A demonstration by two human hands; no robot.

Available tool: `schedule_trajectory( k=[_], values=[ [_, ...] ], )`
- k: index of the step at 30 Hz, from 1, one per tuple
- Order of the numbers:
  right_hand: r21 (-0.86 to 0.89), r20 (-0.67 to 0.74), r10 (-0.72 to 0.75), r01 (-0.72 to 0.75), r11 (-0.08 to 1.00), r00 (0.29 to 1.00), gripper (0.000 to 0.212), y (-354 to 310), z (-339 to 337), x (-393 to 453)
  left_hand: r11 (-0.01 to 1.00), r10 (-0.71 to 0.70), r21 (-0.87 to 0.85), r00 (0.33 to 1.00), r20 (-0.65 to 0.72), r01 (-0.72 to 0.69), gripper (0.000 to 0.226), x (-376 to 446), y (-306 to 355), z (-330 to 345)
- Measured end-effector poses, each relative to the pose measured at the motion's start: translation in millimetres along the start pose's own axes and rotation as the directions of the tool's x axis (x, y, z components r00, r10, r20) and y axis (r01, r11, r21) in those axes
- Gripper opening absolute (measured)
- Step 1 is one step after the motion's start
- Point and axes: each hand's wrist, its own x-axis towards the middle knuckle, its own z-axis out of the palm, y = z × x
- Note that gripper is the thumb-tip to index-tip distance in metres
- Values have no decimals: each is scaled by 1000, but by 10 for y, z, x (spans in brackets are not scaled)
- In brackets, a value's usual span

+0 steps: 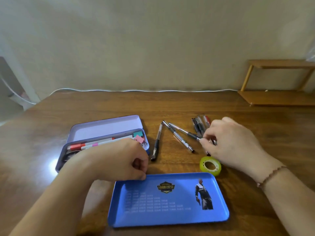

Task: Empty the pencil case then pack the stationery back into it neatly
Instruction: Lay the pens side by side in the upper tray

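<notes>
While the open pencil case (pixel 102 142) at the bench's (pixel 238 120) left still holds markers (pixel 95 143) and binder clips (pixel 140 138), emptying looks half done. Left hand (pixel 117 160) rests curled at the case's front edge, its grip apparently on nothing. Right hand (pixel 233 142) pinches a pen (pixel 212 141) among the gel pens (pixel 200 126) laid out, near the tape roll (pixel 210 166) and blue tray (pixel 168 200). Next, lifting out the markers seems due.

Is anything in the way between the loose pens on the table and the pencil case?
Nothing visible blocks it. Bare table lies between the loose pens and the open pencil case. The left hand rests at the case's near edge; markers and clips already fill part of it.
</notes>
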Motion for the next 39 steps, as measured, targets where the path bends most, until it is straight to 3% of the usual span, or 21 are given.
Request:
schedule_trajectory(
  k=[2, 4, 6, 8, 10, 12, 15, 20, 24, 27, 29, 32, 36, 39],
  values=[
    [60, -142, 14, -6, 998, 990, 23, 96, -88, -64, 1000, 13, -23, 1000, -16, -13, 10, 3, -2, 14],
    [281, -189, 11, 44, 959, 982, 18, 155, -191, -116, 995, 11, -97, 999, -32, -14, 9, -37, -16, -14],
    [562, -47, -78, 91, 822, 996, 10, 133, -299, -163, 980, -28, -197, 997, -77, 12, 7, -109, -69, -89],
    [668, 143, -234, 81, 740, 962, 9, 62, -339, -211, 954, -106, -296, 979, -176, 50, 17, -157, -181, -153],
    [640, 281, -324, 75, 765, 903, 9, -32, -294, -244, 932, -144, -362, 939, -314, 22, 29, -160, -263, -171],
    [569, 353, -368, 114, 814, 860, 7, -133, -227, -252, 953, -45, -292, 920, -388, -76, 25, -123, -226, -129],
    [530, 408, -359, 102, 842, 840, 7, -227, -178, -248, 960, 161, -175, 945, -284, -217, 10, -52, -43, -37],
    [333, 303, -315, 209, 919, 900, 17, -234, -161, -231, 977, 188, -75, 970, -156, -201, 23, 23, 30, 13],
    [378, 349, -277, 136, 916, 895, 22, -204, -143, -210, 979, 149, -123, 983, -106, -161, 17, 22, 15, 27],
    [521, 200, -133, 10, 853, 971, 23, -174, -84, -139, 973, 144, -171, 987, -70, -154, 13, 23, 11, 19],
    [389, 71, 38, -62, 919, 997, 28, -168, -23, -52, 970, 136, -196, 989, -57, -145, 12, 21, 12, 16],
    [108, 78, 80, -88, 990, 994, 40, -231, 79, 50, 965, 121, -226, 991, -59, -132, 11, 10, 6, 13],
    [53, 71, 83, -87, 995, 994, 30, -294, 139, 56, 963, 122, -238, 992, -43, -129, 11, -5, 9, 3],
    [110, 52, 152, -157, 981, 987, 22, -222, 55, 40, 963, 115, -241, 993, -42, -121, 12, -2, -10, 0]
  ],
)
